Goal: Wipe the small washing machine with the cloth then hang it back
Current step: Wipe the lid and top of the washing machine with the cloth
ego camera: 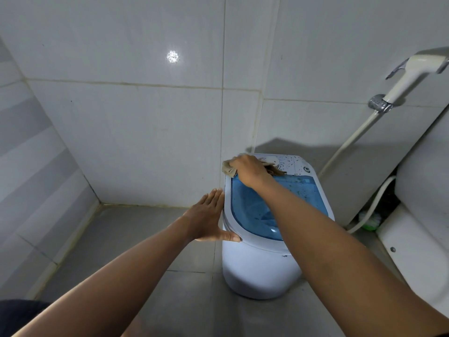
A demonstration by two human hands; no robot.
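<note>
One small washing machine (260, 266) stands on the floor (136, 239) near the back wall, its one blue lid (274, 203) shut. My right hand (247, 170) presses flat, fingers together, on the one brown cloth (229, 168) at the machine's far left corner, where the cloth hangs a little over the edge. My left hand (209, 215) lies open, fingers straight and close together, against the machine's left side, thumb on the front rim. One spray nozzle (410, 76) hangs on the right wall.
</note>
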